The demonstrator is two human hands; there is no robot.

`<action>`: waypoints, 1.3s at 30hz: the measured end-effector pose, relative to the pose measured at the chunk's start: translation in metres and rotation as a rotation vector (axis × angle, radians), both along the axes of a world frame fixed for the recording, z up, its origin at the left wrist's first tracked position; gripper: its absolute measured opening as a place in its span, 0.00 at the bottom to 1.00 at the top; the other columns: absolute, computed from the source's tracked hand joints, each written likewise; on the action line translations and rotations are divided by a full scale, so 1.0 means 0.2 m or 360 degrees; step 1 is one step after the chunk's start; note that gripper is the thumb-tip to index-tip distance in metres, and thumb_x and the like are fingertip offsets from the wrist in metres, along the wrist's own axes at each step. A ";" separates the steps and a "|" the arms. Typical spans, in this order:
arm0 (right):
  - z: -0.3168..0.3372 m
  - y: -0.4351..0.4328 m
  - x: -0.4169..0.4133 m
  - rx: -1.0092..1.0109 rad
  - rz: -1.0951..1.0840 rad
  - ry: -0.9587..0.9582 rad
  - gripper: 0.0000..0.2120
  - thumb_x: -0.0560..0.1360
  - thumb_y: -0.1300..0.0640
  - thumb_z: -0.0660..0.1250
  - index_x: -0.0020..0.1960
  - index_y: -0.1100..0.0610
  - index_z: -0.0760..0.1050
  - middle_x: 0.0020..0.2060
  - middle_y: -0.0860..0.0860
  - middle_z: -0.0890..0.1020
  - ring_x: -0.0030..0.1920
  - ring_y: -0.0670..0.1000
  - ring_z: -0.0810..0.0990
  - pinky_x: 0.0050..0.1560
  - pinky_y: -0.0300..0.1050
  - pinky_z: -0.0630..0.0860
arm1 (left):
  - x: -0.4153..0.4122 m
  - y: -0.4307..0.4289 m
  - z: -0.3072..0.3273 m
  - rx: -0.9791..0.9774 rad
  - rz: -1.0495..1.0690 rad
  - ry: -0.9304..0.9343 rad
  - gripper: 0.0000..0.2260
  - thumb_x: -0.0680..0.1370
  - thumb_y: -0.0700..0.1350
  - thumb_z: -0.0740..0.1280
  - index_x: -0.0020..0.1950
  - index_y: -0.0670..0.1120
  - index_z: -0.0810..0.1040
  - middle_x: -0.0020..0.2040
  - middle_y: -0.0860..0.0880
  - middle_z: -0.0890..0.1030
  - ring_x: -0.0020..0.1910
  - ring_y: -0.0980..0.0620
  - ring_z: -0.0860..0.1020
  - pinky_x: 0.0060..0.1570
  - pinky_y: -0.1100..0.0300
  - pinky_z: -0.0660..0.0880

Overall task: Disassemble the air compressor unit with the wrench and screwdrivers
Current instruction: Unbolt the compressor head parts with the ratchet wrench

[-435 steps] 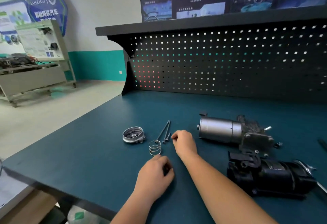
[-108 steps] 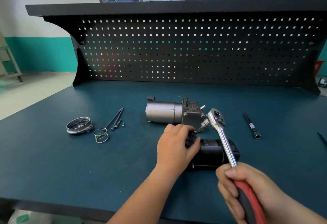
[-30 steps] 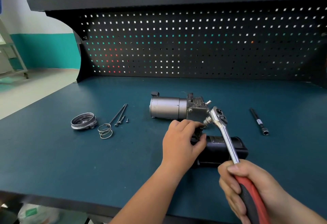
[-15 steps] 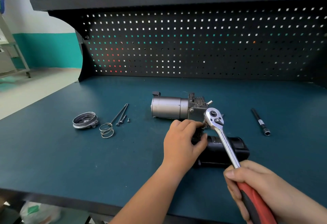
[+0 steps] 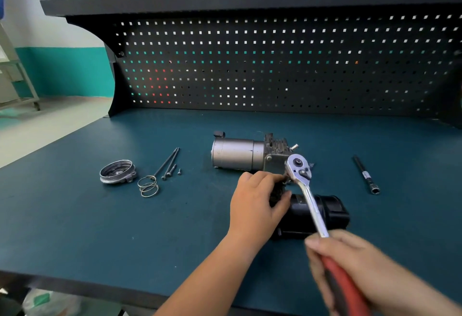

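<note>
The air compressor unit lies mid-bench: a silver motor cylinder (image 5: 236, 153) at the back and a black cylinder (image 5: 322, 212) nearer me, joined by a grey block. My left hand (image 5: 256, 202) grips the dark middle part of the unit, fingers curled over it. My right hand (image 5: 350, 270) holds the red handle of a chrome ratchet wrench (image 5: 308, 197), whose head (image 5: 298, 167) sits on the grey block. The fastener under the head is hidden.
To the left lie a round metal cap (image 5: 117, 172), a coil spring (image 5: 148, 186), two long bolts (image 5: 168, 162) and small screws. A black extension bar (image 5: 366, 175) lies to the right. A black pegboard (image 5: 275, 65) closes the back; the bench front edge (image 5: 100, 288) is near me.
The wrench handle has swung: its head shifted a little on the grey block and my right hand moved with it. My left hand has kept its grip on the unit.
</note>
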State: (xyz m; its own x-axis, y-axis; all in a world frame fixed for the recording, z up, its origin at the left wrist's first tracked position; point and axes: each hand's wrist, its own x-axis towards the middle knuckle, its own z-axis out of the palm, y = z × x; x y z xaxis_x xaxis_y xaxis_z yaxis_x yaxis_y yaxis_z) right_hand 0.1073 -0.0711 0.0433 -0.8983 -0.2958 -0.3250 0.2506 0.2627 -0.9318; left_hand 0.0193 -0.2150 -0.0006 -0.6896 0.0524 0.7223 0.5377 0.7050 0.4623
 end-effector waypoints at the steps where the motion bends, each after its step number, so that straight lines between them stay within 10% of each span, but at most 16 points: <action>1: -0.04 -0.06 0.02 -0.0040 -0.0068 0.0038 0.18 0.53 0.42 0.70 0.32 0.56 0.77 0.25 0.59 0.79 0.25 0.55 0.77 0.34 0.45 0.75 | 0.00 0.00 0.00 0.0002 -0.0005 -0.0003 0.09 0.70 0.46 0.70 0.48 0.44 0.82 0.42 0.50 0.81 0.39 0.49 0.71 0.40 0.69 0.60; 9: -0.09 -0.50 -0.08 -0.1163 -0.0212 -0.0047 0.30 0.57 0.44 0.70 0.52 0.58 0.66 0.33 0.62 0.81 0.33 0.59 0.82 0.36 0.49 0.80 | -0.06 -0.02 0.00 -0.0269 0.0004 -0.0071 0.08 0.71 0.45 0.72 0.47 0.44 0.80 0.42 0.50 0.78 0.39 0.53 0.68 0.40 0.70 0.60; 12: -0.15 -0.47 -0.06 -0.0857 -0.0223 0.0047 0.27 0.53 0.36 0.72 0.46 0.50 0.76 0.47 0.62 0.82 0.49 0.61 0.82 0.58 0.59 0.75 | -0.05 -0.01 0.00 -0.0300 0.0015 -0.0057 0.08 0.72 0.47 0.70 0.45 0.44 0.78 0.41 0.50 0.77 0.40 0.52 0.69 0.40 0.67 0.58; 21: -0.13 0.13 -0.07 0.0100 0.0084 0.0076 0.23 0.59 0.32 0.63 0.27 0.54 0.77 0.24 0.60 0.78 0.22 0.53 0.77 0.25 0.40 0.73 | -0.02 -0.01 0.01 -0.0061 -0.0088 0.0029 0.11 0.65 0.41 0.75 0.46 0.41 0.82 0.40 0.47 0.81 0.38 0.45 0.75 0.42 0.66 0.64; 30: 0.32 0.45 -0.36 0.1322 0.0156 0.0459 0.29 0.55 0.25 0.62 0.26 0.52 0.75 0.20 0.51 0.75 0.20 0.48 0.72 0.23 0.38 0.68 | -0.02 -0.01 0.02 -0.0108 -0.0077 0.0004 0.12 0.64 0.41 0.76 0.45 0.39 0.81 0.38 0.45 0.81 0.38 0.43 0.77 0.42 0.63 0.66; 34: 0.31 0.47 -0.42 0.1438 0.0175 0.0627 0.32 0.57 0.24 0.58 0.29 0.54 0.74 0.21 0.50 0.75 0.21 0.46 0.71 0.23 0.36 0.68 | -0.02 -0.01 0.02 -0.0059 -0.0056 0.0001 0.12 0.67 0.42 0.75 0.48 0.39 0.81 0.41 0.45 0.81 0.42 0.43 0.76 0.45 0.63 0.65; 39: 0.08 0.41 -0.20 0.0772 0.0030 0.0003 0.33 0.59 0.21 0.60 0.27 0.52 0.72 0.22 0.53 0.72 0.22 0.52 0.70 0.25 0.40 0.69 | -0.02 -0.01 0.01 -0.0024 -0.0065 -0.0006 0.12 0.69 0.44 0.73 0.51 0.41 0.81 0.44 0.47 0.81 0.46 0.45 0.74 0.47 0.67 0.63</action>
State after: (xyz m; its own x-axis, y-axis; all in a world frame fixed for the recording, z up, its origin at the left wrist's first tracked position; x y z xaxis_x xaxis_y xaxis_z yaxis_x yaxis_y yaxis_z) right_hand 0.0670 0.0102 0.0588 -0.8949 -0.1267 -0.4279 0.2401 0.6715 -0.7010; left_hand 0.0150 -0.2165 0.0006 -0.6893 0.0914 0.7187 0.5647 0.6891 0.4540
